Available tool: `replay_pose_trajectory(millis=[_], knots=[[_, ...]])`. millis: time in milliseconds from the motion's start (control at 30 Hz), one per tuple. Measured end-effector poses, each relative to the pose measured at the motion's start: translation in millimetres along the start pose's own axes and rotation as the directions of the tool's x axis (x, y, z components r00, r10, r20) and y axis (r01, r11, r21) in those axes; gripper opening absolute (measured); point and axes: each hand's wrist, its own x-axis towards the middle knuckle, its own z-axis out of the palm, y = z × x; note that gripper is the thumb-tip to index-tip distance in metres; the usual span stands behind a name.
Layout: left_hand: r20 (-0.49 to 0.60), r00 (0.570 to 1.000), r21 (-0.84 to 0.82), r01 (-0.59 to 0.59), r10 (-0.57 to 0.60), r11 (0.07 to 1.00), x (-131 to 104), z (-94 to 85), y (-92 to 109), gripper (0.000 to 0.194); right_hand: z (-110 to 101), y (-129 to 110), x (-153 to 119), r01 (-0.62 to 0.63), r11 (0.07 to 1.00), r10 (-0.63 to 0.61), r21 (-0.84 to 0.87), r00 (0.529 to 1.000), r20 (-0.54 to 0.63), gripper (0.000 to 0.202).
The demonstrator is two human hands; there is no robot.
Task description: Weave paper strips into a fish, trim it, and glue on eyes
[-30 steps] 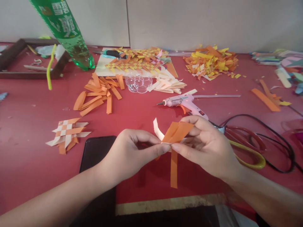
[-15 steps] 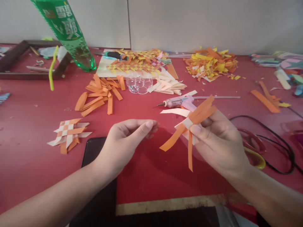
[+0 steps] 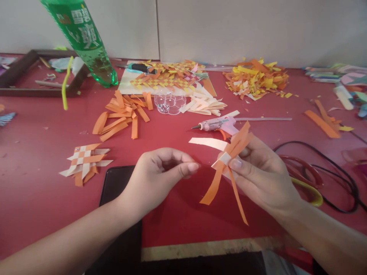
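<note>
Between the thumb and fingers of my right hand (image 3: 258,168) is a woven piece of orange and cream paper strips (image 3: 225,158). Its strips fan out: one long cream strip points left, orange ones point up and down. My left hand (image 3: 169,172) is just left of the piece, apart from it, with thumb and fingertips pinched together; whatever they may hold is too small to make out. A finished-looking orange and cream woven piece (image 3: 86,161) lies on the red table at the left. Behind my right hand rests a pink glue gun (image 3: 216,123).
Loose orange strips (image 3: 122,114) and cream strips (image 3: 205,104) lie mid-table, around a clear compartment dish (image 3: 169,103). Paper scraps (image 3: 256,78) are heaped behind. A green bottle (image 3: 93,46) leans at the back left. Scissors (image 3: 309,191) and a black cable (image 3: 348,183) lie by my right forearm.
The woven piece has turned slightly in my right hand, its lower orange strips swinging right and downward. My left hand has moved a little right and down, still pinched.
</note>
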Motion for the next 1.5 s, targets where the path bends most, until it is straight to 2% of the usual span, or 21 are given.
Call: replay_pose_trajectory(millis=[67,133,233,367,467,600,667,733,800,867,933,1000,1100,1200,1267,1300,1333,1400,1467,1500], knots=[[0.082,0.997,-0.241,0.031,-0.012,0.970,0,-1.4,1,0.012,-1,1,0,-0.009,1.000,0.009,-0.009,1.000,-0.001,0.029],[0.172,0.985,-0.411,0.090,-0.019,0.907,1,-2.7,2,0.014,-2,1,-1,-0.028,0.999,0.028,-0.017,1.000,-0.002,0.029],[0.258,0.966,-0.527,0.146,-0.006,0.837,2,-4.8,3,0.014,-3,3,-2,-0.048,0.999,0.047,-0.026,0.999,-0.008,0.027],[0.271,0.962,-0.589,0.157,0.010,0.793,3,-6.3,5,0.013,0,1,-2,-0.030,0.999,0.029,-0.036,0.998,-0.050,0.030],[0.259,0.966,-0.513,0.155,-0.021,0.844,4,-4.6,5,0.013,0,-3,1,0.008,1.000,-0.010,-0.021,0.997,-0.079,0.030],[0.166,0.982,-0.144,0.118,-0.093,0.982,3,-0.7,0,0.015,-8,-9,6,0.094,0.994,-0.082,0.058,0.979,-0.187,0.020],[0.111,0.987,0.001,0.120,-0.119,0.993,2,-0.2,-4,0.008,-15,-9,9,0.107,0.988,-0.082,0.109,0.974,-0.211,0.022],[0.045,0.991,0.079,0.119,-0.123,0.990,1,-0.8,-6,0.018,-20,-8,11,0.079,0.986,-0.047,0.148,0.978,-0.204,0.026],[-0.012,0.995,0.104,0.096,-0.096,0.990,1,-1.5,-5,0.018,-21,-6,11,0.062,0.986,-0.032,0.154,0.981,-0.190,0.028],[-0.040,0.998,0.060,0.050,-0.047,0.997,2,-1.5,-2,0.015,-17,-4,9,0.059,0.993,-0.040,0.106,0.984,-0.174,0.026],[-0.014,1.000,-0.037,0.005,-0.006,0.999,2,-0.3,2,0.018,-11,-3,5,0.032,0.999,-0.033,-0.011,0.989,-0.146,0.023],[0.075,0.997,-0.136,0.013,-0.003,0.991,1,1.5,6,0.020,-5,-2,0,-0.029,0.984,0.010,-0.174,0.994,-0.109,0.025],[0.204,0.979,-0.146,0.055,-0.025,0.988,0,3.3,7,0.017,1,0,-5,-0.059,0.926,0.043,-0.373,0.998,-0.049,0.021],[0.144,0.988,-0.052,0.054,-0.046,0.997,1,2.4,4,0.015,3,1,-7,-0.027,0.864,0.013,-0.503,0.999,-0.032,0.018],[0.089,0.994,-0.083,0.073,-0.065,0.994,3,0.9,2,0.015,-1,1,-6,0.032,0.781,-0.087,-0.624,0.995,-0.058,0.017],[0.070,0.995,-0.122,0.086,-0.078,0.989,3,0.2,2,0.016,-4,1,-5,0.072,0.705,-0.173,-0.705,0.982,-0.072,0.016],[0.051,0.995,-0.165,0.097,-0.090,0.981,3,-0.4,1,0.016,-9,1,-3,0.111,0.599,-0.276,-0.793,0.958,-0.074,0.015],[0.012,0.994,-0.224,0.110,-0.110,0.968,3,-1.2,2,0.016,-23,-1,4,0.137,0.308,-0.464,-0.941,0.886,-0.023,0.015],[-0.018,0.992,-0.248,0.113,-0.121,0.962,3,-1.5,3,0.015,-40,-3,13,0.094,0.035,-0.519,-0.995,0.852,0.063,0.020],[-0.027,0.992,-0.256,0.108,-0.119,0.961,3,-1.5,3,0.014,-48,-4,18,0.040,-0.055,-0.509,-0.998,0.859,0.063,0.024]])
